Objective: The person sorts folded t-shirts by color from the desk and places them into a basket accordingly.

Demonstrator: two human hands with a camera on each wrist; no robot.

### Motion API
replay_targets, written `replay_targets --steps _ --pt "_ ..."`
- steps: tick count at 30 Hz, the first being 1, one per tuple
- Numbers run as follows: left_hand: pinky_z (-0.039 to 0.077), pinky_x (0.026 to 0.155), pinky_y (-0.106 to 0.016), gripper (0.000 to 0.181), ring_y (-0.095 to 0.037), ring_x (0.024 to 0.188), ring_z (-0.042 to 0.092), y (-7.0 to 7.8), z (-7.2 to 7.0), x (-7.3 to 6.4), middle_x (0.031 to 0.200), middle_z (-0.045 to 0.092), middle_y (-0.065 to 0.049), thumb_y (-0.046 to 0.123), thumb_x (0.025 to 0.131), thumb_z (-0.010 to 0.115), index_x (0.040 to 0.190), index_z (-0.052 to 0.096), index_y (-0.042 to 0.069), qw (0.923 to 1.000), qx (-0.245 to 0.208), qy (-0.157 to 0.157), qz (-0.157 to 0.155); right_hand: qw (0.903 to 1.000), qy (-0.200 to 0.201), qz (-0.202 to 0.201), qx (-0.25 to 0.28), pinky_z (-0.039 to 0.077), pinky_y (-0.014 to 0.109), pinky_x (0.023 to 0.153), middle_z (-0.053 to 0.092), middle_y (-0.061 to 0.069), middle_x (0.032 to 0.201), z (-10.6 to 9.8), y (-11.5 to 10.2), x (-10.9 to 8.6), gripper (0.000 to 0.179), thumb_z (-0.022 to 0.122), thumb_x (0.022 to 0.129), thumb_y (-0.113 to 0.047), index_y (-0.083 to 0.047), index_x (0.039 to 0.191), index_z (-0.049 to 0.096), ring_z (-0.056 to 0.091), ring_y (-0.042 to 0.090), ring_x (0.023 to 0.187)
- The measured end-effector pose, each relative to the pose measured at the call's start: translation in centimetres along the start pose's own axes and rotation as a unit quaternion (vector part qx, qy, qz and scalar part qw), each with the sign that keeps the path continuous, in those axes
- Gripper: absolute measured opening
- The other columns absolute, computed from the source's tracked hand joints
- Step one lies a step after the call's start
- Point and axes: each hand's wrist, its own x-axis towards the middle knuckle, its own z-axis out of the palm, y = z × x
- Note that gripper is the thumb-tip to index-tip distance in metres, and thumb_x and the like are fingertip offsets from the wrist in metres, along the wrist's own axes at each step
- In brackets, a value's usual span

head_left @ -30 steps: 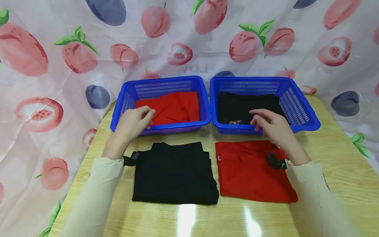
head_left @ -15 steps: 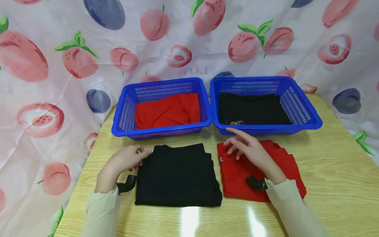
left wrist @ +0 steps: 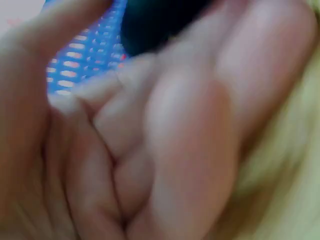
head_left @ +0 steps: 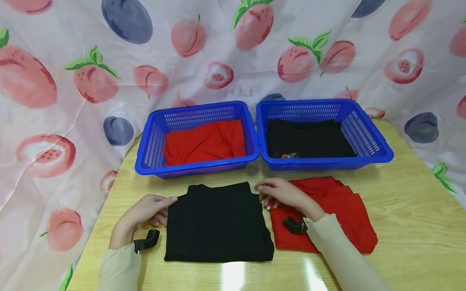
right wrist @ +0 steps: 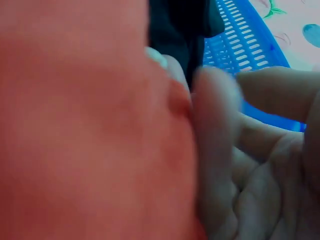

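Note:
A folded black garment (head_left: 218, 226) lies on the table, with a folded red garment (head_left: 349, 216) close to its right. My left hand (head_left: 145, 210) is at the black garment's upper left corner. Its thumb tip meets the edge there while the loosely bent fingers lie just left of the cloth. My right hand (head_left: 287, 194) reaches over the red garment's upper left part, fingertips close to the black garment's upper right edge. In the right wrist view, bent fingers (right wrist: 215, 145) run along the edge of red cloth (right wrist: 95, 130); part of the hand is hidden behind it.
Two blue plastic baskets stand side by side at the back. The left basket (head_left: 198, 165) holds red cloth (head_left: 204, 141); the right basket (head_left: 324, 161) holds black cloth (head_left: 309, 137). A fruit-print curtain (head_left: 153, 48) hangs behind the wooden table (head_left: 411, 214).
Both hands have drawn back from the baskets toward the folded garments. The left hand came down to the black garment's corner; the right hand moved left and down over the red garment.

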Motion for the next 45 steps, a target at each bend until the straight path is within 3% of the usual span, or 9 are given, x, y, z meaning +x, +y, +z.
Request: replay_targets --steps 3,8,15,22,24,26,33,39,45 --pt "0.052 0.061 -0.037 0.044 -0.026 0.067 0.064 -0.9 0.1 -0.2 0.078 0.065 -0.013 0.042 0.088 0.05 0.092 0.06 -0.001 0.9943 -0.055 -0.079 0.046 0.9998 -0.008 0.007 -0.014 0.049 0.031 0.048 0.062 0.01 0.088 0.4 -0.1 0.5 0.033 0.045 0.094 -0.028 -0.009 0.119 0.054 0.063 0.024 0.067" --pt "0.048 0.078 -0.044 0.029 -0.032 0.09 0.061 -1.2 0.4 -1.2 0.103 0.062 -0.017 0.016 0.095 0.041 0.113 0.049 -0.006 0.9616 -0.142 -0.196 0.129 0.9997 -0.02 0.012 0.011 0.047 0.027 0.046 0.062 0.011 0.092 0.4 -0.2 0.6 0.036 0.048 0.091 -0.034 -0.01 0.119 0.054 0.063 0.026 0.069" --pt "0.046 0.082 -0.041 0.033 -0.031 0.099 0.057 1.3 0.7 -1.8 0.112 0.058 -0.016 0.008 0.091 0.047 0.122 0.044 -0.005 0.9497 -0.13 -0.231 0.166 0.9988 -0.044 0.001 0.022 0.049 0.031 0.052 0.064 0.014 0.083 -0.2 -0.4 -0.3 0.05 0.055 0.087 -0.035 -0.008 0.128 0.045 0.062 0.027 0.073" --pt "0.041 0.09 -0.043 0.049 -0.029 0.111 0.049 2.5 1.7 -1.8 0.125 0.048 -0.013 0.005 0.09 0.047 0.135 0.027 0.002 0.899 -0.213 -0.334 0.187 0.9991 -0.039 0.004 0.017 0.05 0.035 0.058 0.064 0.011 0.086 -0.7 -0.9 -0.9 0.054 0.059 0.085 -0.034 -0.011 0.131 0.041 0.06 0.025 0.078" --pt "0.041 0.089 -0.046 0.05 -0.03 0.111 0.049 2.6 2.2 -1.6 0.126 0.047 -0.013 0.003 0.089 0.047 0.135 0.026 0.004 0.8928 -0.231 -0.344 0.177 0.9992 -0.032 0.009 0.021 0.051 0.035 0.058 0.063 0.011 0.086 -0.9 -1.1 -1.0 0.054 0.059 0.085 -0.034 -0.01 0.13 0.041 0.06 0.025 0.078" --pt "0.041 0.088 -0.048 0.05 -0.031 0.11 0.049 2.6 2.6 -1.4 0.125 0.048 -0.014 0.001 0.089 0.048 0.134 0.027 0.005 0.8932 -0.24 -0.341 0.168 0.9993 -0.03 0.01 0.022 0.051 0.035 0.058 0.063 0.011 0.086 -1.1 -1.3 -1.0 0.054 0.059 0.085 -0.033 -0.009 0.13 0.041 0.06 0.025 0.078" --pt "0.041 0.087 -0.05 0.047 -0.033 0.109 0.05 2.9 3.0 -0.8 0.125 0.048 -0.016 0.0 0.089 0.047 0.133 0.03 0.002 0.9112 -0.233 -0.302 0.155 0.9982 -0.002 0.038 0.047 0.052 0.035 0.062 0.057 0.016 0.099 -1.6 -1.8 -0.6 0.057 0.053 0.087 -0.041 -0.007 0.13 0.04 0.059 0.025 0.079" --pt "0.042 0.086 -0.047 0.044 -0.033 0.107 0.052 3.1 3.4 -0.2 0.123 0.049 -0.015 0.003 0.089 0.049 0.129 0.034 0.002 0.925 -0.234 -0.256 0.155 0.9968 0.021 0.073 0.024 0.048 0.028 0.054 0.059 0.015 0.087 -1.4 -2.5 -0.6 0.061 0.047 0.084 -0.056 0.002 0.104 0.056 0.058 0.021 0.066" --pt "0.045 0.083 -0.045 0.037 -0.031 0.102 0.055 2.6 3.5 0.1 0.118 0.053 -0.013 -0.002 0.09 0.044 0.126 0.041 0.005 0.9099 -0.272 -0.25 0.188 0.9968 -0.025 0.056 -0.051 0.03 0.024 0.041 0.063 0.015 0.064 -1.3 -3.1 -0.7 0.065 0.036 0.084 -0.063 -0.004 0.079 0.063 0.05 0.021 0.045"
